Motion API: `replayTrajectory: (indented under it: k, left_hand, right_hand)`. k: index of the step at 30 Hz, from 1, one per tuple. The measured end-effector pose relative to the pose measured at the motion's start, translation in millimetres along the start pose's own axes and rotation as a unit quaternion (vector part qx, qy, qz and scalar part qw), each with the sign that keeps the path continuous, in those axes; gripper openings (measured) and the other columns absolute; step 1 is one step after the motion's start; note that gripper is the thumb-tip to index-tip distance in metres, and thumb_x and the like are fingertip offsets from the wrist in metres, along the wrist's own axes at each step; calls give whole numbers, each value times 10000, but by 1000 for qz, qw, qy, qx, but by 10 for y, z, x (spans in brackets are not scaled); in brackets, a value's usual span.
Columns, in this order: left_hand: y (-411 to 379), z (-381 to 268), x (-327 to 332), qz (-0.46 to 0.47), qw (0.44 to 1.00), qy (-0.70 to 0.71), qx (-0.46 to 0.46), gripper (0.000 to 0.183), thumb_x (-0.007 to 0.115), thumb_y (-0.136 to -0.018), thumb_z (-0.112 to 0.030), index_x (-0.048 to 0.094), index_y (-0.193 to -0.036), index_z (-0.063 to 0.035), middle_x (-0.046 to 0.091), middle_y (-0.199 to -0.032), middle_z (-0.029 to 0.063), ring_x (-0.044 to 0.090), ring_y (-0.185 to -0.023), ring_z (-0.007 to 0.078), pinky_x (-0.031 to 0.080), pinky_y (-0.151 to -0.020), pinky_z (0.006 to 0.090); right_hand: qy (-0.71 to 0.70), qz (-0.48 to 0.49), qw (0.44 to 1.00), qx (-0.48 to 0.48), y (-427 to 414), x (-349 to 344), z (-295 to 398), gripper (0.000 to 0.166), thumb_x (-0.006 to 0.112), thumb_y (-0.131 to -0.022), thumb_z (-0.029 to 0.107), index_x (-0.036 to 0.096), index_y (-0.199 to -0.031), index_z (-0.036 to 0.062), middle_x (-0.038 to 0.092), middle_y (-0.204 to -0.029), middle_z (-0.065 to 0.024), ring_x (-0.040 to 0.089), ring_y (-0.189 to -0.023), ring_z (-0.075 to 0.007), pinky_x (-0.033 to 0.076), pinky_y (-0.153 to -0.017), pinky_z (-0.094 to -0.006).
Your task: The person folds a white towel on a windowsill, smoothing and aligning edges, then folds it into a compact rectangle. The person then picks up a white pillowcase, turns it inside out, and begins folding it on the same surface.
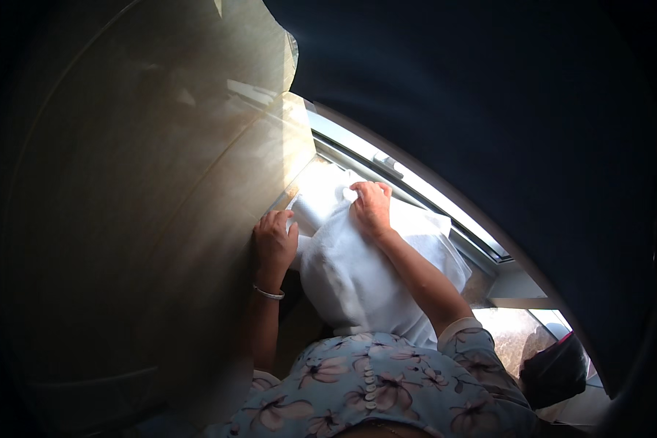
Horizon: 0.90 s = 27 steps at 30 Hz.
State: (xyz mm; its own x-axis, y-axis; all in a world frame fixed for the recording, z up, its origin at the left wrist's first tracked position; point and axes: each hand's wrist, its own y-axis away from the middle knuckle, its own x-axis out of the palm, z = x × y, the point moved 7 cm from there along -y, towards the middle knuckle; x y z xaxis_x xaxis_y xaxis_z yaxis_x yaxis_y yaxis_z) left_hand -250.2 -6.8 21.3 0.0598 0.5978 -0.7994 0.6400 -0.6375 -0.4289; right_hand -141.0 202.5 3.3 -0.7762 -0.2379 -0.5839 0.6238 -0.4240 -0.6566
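A large white cloth (350,274), perhaps a towel, spreads in front of my body and drapes down towards my waist. My right hand (372,207) pinches a gathered fold of it near its far end, close to the window frame. By the cloth's left edge is my left hand (275,241), thumb and fingers slightly bent beside the wall. Whether those fingers grip the edge is unclear. Between the hands lies a white piece with a finely dotted texture (309,208); I cannot tell if it belongs to the same cloth.
A tiled wall (197,164) rises close on the left. Beyond the cloth runs a sliding window frame (416,183) in bright light, with a sill. A dark curved surface (471,137) fills the upper right. At lower right a black object (555,372) rests near a stone-patterned surface (517,334).
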Motion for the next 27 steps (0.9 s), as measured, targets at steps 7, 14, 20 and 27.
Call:
replayTrajectory:
  k: [7, 14, 20, 27]
  left_hand:
    - [-64, -363, 454, 190, 909, 360, -85, 423, 658, -900, -146, 564, -1274, 26, 687, -1101, 132, 652, -986, 184, 512, -871, 312]
    - [-95, -157, 707, 278, 881, 351, -156, 323, 707, -834, -196, 621, -1052, 26, 672, -891, 105, 608, -834, 153, 501, -754, 310]
    - [6, -124, 813, 257, 806, 489, -214, 218, 682, -858, -155, 595, -990, -4, 627, -831, 42, 565, -746, 111, 487, -706, 265]
    - [-6, -1, 468, 242, 656, 630, -339, 96, 635, -909, -122, 569, -941, -60, 595, -840, -7, 553, -756, 70, 460, -683, 202]
  right_hand:
    - [-96, 25, 995, -20, -140, -71, 156, 319, 621, -782, -11, 609, -1072, 122, 672, -984, -69, 614, -933, -248, 364, -937, -408]
    - [4, 177, 981, 75, -6, 230, -21, 373, 634, -868, 130, 600, -1237, 88, 640, -1231, -126, 565, -1183, -250, 256, -1115, -475]
    - [52, 220, 970, 89, 24, 286, -78, 234, 623, -878, 141, 653, -1109, 113, 670, -1168, -85, 569, -1172, -246, 261, -1105, -508]
    - [49, 200, 974, 92, 66, 314, -131, 226, 624, -880, 157, 685, -1093, 108, 677, -1171, -83, 574, -1159, -230, 288, -1085, -471]
